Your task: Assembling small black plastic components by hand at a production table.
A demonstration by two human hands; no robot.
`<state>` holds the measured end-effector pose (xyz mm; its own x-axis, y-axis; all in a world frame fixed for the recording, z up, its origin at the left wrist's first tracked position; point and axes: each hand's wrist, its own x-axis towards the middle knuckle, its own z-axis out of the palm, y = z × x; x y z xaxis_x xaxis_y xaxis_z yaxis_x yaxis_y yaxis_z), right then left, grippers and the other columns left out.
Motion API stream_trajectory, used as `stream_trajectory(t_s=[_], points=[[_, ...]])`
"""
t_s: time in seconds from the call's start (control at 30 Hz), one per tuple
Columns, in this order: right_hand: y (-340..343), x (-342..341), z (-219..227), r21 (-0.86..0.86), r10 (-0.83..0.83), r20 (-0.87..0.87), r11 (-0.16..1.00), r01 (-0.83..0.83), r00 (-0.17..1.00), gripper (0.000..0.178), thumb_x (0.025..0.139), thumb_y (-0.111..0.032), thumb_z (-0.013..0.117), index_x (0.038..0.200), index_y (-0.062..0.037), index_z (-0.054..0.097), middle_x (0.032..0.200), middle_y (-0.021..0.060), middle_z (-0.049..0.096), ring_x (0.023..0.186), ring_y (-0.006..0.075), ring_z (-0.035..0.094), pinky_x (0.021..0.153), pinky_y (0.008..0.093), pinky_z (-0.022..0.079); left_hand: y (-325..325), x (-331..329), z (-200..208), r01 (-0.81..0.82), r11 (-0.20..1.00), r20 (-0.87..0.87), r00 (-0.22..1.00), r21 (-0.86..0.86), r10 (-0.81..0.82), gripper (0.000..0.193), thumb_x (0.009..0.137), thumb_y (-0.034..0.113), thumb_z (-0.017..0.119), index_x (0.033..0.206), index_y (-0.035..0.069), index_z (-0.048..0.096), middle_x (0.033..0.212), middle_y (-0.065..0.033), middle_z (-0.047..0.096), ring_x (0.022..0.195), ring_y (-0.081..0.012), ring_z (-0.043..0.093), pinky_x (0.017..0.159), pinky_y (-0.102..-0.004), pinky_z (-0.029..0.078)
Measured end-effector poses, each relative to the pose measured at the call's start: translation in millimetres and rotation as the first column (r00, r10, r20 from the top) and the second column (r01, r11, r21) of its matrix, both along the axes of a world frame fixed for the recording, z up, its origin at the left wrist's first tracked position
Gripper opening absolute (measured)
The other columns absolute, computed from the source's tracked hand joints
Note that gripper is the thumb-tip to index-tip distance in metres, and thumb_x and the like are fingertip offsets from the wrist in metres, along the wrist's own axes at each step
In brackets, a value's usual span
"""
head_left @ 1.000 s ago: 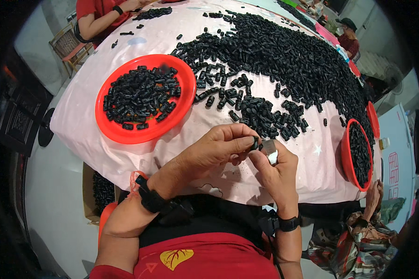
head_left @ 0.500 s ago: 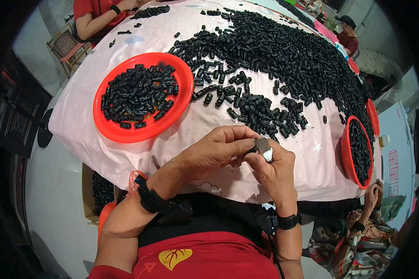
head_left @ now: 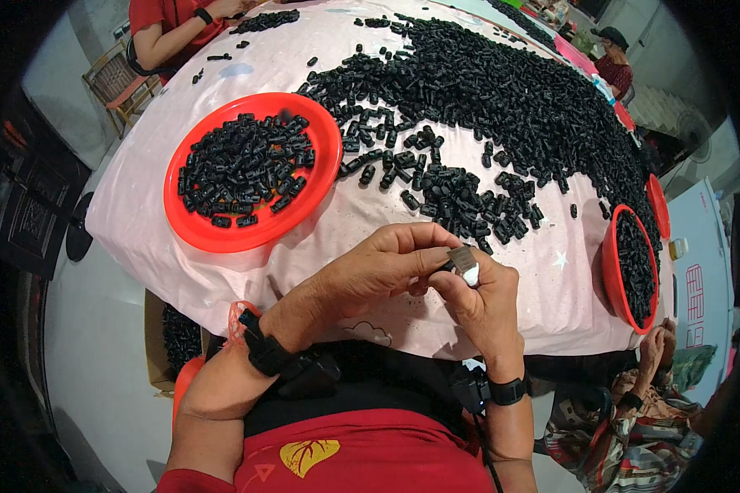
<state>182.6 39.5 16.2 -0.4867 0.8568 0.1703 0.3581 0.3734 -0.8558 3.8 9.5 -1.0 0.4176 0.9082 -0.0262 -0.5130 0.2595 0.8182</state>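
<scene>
Above the near edge of the cloth, my two hands meet. My left hand (head_left: 385, 264) pinches a small black plastic part (head_left: 447, 266), mostly hidden by the fingers. A short flat metal blade (head_left: 463, 260) with a whitish wrapped end is gripped between thumb and fingers of my right hand (head_left: 487, 302). Its edge lies against or very close to the black part; contact is hard to make out. Just beyond my hands is a loose cluster of similar black parts (head_left: 460, 197). To the left stands a red plastic basin (head_left: 335, 156) holding many more.
Pale pink cloth (head_left: 140, 189) covers the table. A large heap of black parts (head_left: 518, 90) spreads across the far side. Another filled red bowl (head_left: 612, 271) sits at the right edge. Co-workers sit at the far left, far right and near right. A cardboard box (head_left: 158, 345) stands below left.
The blade and my right hand have shifted very slightly to the left and tilted a little. My left hand keeps its pinch; the surroundings look the same.
</scene>
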Motion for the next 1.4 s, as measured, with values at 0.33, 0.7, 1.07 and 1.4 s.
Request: stream_trajectory(t_s=[0.33,0.7,1.07,1.4], points=[[0.3,0.0,-1.8,0.003,0.012,0.0,1.0,-0.012,1.0,0.033,0.08,-0.035,0.072,0.085,-0.0029,0.067,0.062,0.0082,0.065,0.057,0.0146,0.064,0.051,0.0268,0.047,1.2,0.9,-2.2,0.021,1.0,0.047,0.999,0.007,-0.021,0.025,0.094,0.02,0.055,0.115,0.005,0.054,0.1,0.0002,0.06,0.086,-0.0052,0.058,0.073,-0.0198,0.048],[-1.2,-1.4,-1.9,0.054,-0.019,0.023,0.998,0.017,1.0,0.034,0.079,-0.037,0.072,0.084,-0.003,0.068,0.061,0.0096,0.064,0.055,0.018,0.064,0.05,0.028,0.047,1.5,1.5,-1.7,0.026,1.0,0.061,0.998,-0.008,-0.026,0.025,0.094,0.021,0.056,0.114,0.006,0.055,0.097,0.0005,0.061,0.084,-0.0048,0.057,0.071,-0.0184,0.046],[0.0,-1.1,-5.1,0.101,-0.035,0.084,0.995,0.027,0.996,0.035,0.079,-0.037,0.072,0.085,-0.0031,0.068,0.06,0.0092,0.063,0.055,0.017,0.064,0.05,0.0284,0.047,2.4,2.1,-2.7,0.015,0.999,0.075,0.997,-0.035,-0.013,0.025,0.093,0.021,0.057,0.113,0.006,0.055,0.099,0.0001,0.061,0.086,-0.0057,0.059,0.074,-0.0203,0.048],[-2.0,-3.6,-5.6,0.035,-0.026,0.042,0.999,0.024,0.999,0.036,0.08,-0.039,0.071,0.084,-0.0027,0.068,0.062,0.0101,0.063,0.054,0.017,0.062,0.05,0.0287,0.046,1.5,2.7,-3.8,0.012,0.998,0.066,0.998,-0.057,-0.009,0.026,0.094,0.022,0.056,0.114,0.006,0.055,0.099,-0.0001,0.061,0.087,-0.0057,0.059,0.075,-0.0207,0.049]])
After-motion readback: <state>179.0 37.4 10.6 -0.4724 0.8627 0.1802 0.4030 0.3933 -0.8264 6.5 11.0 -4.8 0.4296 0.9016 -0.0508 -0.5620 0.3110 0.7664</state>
